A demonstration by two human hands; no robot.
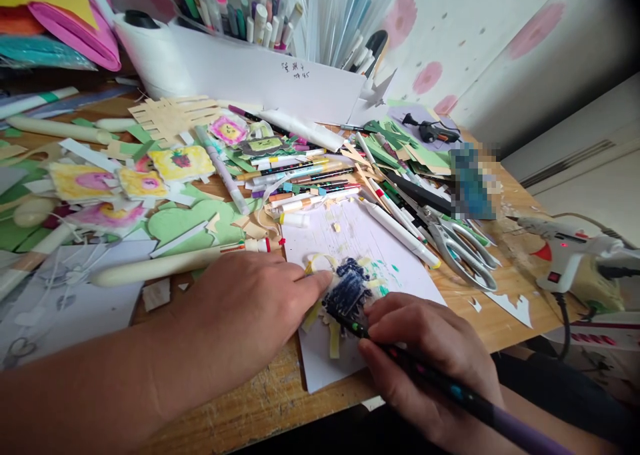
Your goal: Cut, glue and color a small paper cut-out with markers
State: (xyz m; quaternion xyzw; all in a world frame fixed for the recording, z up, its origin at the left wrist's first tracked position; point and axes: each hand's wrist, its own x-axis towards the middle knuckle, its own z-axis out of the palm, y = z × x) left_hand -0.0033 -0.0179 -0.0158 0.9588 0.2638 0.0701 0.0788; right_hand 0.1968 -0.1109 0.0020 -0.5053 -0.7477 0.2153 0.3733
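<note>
My right hand (430, 348) grips a black marker (445, 383) with coloured dots and a purple end. Its tip rests on a small craft piece (349, 288), dark blue in the middle with pale yellow strips sticking out around it. From the left, my left hand (265, 288) holds the piece down with a fingertip at its edge; the other fingers are folded and partly hidden. Beneath the piece lies a white sheet of paper (320, 368), smudged with green at its right side. Behind my left hand lies a long cream stick-shaped object (155, 266).
Many loose markers (305, 175) lie beyond the paper. Scissors (463, 248) lie to the right, near a hot glue gun (575, 242) with a lit red light and a cord. Yellow-and-pink painted pieces (183, 163) and green paper scraps crowd the left. A white pen box (250, 68) stands behind.
</note>
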